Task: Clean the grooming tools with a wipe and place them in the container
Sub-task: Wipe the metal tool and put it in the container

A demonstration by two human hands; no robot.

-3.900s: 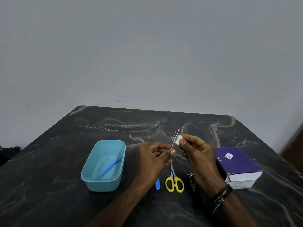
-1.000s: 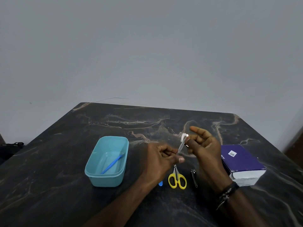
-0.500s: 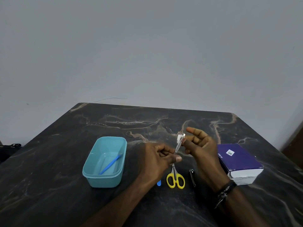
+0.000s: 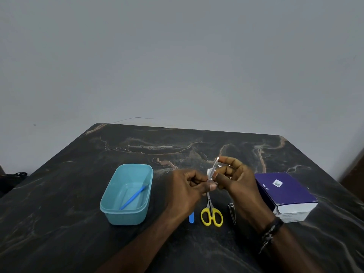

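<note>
Setting: 1 dark table against 1 plain wall.

The wall (image 4: 181, 56) is a uniform pale grey, evenly and softly lit, and fills the upper half of the head view. The table (image 4: 59, 194) has a black marble-pattern top with tan and white veining; its 2 far corners are rounded. A thin wire (image 4: 134, 118) shows against the wall just above the far table edge. A dark object (image 4: 13, 177) lies beyond the left table edge. A brown surface (image 4: 354, 170) occupies the right margin.
</note>
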